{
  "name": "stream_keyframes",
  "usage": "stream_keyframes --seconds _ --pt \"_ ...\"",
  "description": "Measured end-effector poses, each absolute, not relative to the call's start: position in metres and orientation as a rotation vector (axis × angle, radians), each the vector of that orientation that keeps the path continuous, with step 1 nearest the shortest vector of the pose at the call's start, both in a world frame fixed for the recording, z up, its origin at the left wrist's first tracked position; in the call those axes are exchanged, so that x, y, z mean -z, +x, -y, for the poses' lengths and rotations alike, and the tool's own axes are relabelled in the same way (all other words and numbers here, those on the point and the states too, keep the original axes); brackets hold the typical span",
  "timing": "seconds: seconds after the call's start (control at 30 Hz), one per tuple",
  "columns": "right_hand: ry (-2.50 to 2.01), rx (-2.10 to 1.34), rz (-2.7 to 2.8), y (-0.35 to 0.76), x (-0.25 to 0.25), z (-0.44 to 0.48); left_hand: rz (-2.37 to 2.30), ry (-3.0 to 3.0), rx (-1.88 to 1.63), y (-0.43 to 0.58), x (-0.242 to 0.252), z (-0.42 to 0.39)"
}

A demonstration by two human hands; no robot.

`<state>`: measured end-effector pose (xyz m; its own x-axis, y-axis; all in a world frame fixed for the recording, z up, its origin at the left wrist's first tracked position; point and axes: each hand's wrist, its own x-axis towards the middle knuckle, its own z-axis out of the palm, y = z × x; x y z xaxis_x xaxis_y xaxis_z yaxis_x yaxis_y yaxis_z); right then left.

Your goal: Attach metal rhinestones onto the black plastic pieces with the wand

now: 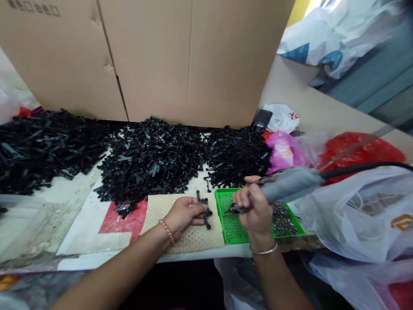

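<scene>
My left hand (184, 214) rests on a beige honeycomb mat (190, 237) and pinches a small black plastic part (204, 211) against it. My right hand (254, 207) is wrapped round a grey electric screwdriver (285, 185), whose tip points down over a green tray (230, 224). That tray holds a heap of small metal screws (281, 219) on its right side. The screwdriver's black cable (368, 167) runs off to the right.
Big heaps of black plastic parts (151, 157) cover the table behind the mat, with another heap (41, 144) at the left. A cardboard wall (155, 60) stands at the back. Pink (284, 150), red (358, 148) and clear plastic bags (364, 215) crowd the right side.
</scene>
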<state>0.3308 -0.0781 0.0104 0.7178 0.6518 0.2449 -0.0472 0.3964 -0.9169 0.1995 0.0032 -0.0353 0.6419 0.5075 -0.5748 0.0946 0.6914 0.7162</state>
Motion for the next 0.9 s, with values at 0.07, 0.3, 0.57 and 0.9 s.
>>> stream_keyframes --seconds 0.07,0.3,0.57,0.9 --pt "-1.007 -0.490 0.637 0.327 -0.025 0.070 -0.854 0.798 -0.276 0.199 0.036 -0.003" --pt "-0.960 -0.530 0.642 0.310 -0.022 0.035 -0.851 0.805 -0.297 0.199 0.034 -0.001" --pt "-0.957 -0.552 0.632 0.307 -0.014 0.022 -0.868 0.770 -0.274 0.199 0.033 -0.001" --pt "-0.919 -0.554 0.634 0.307 -0.009 0.020 -0.876 0.803 -0.267 0.199 0.031 -0.002"
